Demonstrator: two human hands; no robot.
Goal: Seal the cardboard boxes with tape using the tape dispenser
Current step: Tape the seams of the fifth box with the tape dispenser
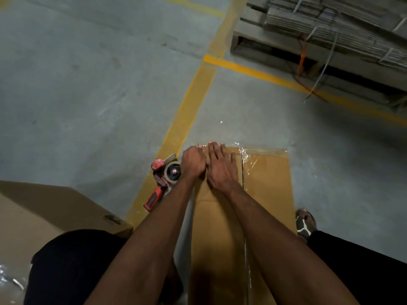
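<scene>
Head view: our hands (208, 165) press flat, together, on the box (259, 194); the tape dispenser (165, 177) lies just left, nearest the left hand (193, 162).

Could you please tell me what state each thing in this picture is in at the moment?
cardboard box: flaps closed, clear tape along the centre seam.
tape dispenser: lying on the floor left of the box, not held.
left hand: fingers curled at the box's far edge; grip unclear.
right hand: flat, fingers straight, pressing the box top.
second box: on the floor at left, untouched.
</scene>
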